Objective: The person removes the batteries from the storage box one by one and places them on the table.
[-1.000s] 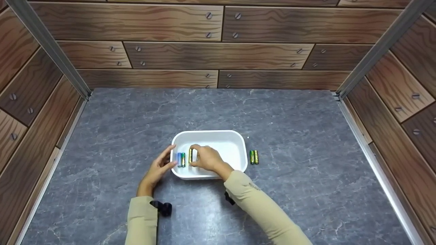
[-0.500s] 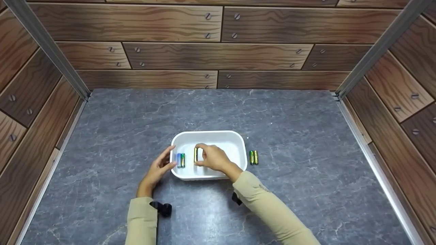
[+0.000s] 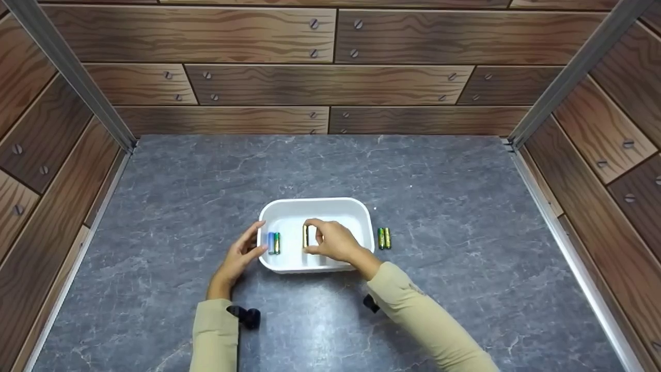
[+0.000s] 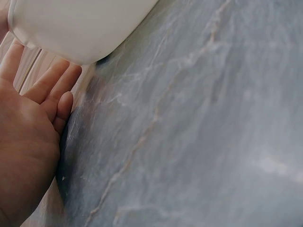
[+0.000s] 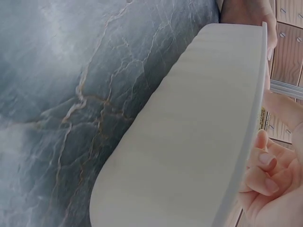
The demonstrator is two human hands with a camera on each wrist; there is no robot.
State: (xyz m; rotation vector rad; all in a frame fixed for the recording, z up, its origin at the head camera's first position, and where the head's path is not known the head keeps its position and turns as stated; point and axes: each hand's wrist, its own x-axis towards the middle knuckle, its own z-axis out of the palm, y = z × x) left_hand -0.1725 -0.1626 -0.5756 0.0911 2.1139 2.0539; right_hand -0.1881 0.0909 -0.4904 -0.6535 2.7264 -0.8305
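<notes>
My right hand (image 3: 336, 243) pinches a gold-and-black battery (image 3: 305, 236) by its two ends, thumb at the near end and a finger at the far one, over the white plastic tub (image 3: 315, 205). In the right wrist view, the battery (image 5: 262, 119) shows only as a sliver past the tub's rim. At the tub's left end, my left hand (image 3: 241, 256) holds the wall, thumb over the rim and other fingers against the outside. Beside that thumb, a blue battery (image 3: 271, 243) and a green-and-gold battery (image 3: 277, 243) lie side by side on the tub floor.
Just right of the tub, two green-and-gold batteries, a left one (image 3: 381, 238) and a right one (image 3: 388, 238), lie parallel on the grey marbled tabletop (image 3: 444, 206). Wood-print panels (image 3: 330, 82) wall in the back and both sides, with metal posts at the corners.
My right hand has moved right across the tub with the battery, away from the two batteries at the left end. The left hand and the tub have barely moved.
</notes>
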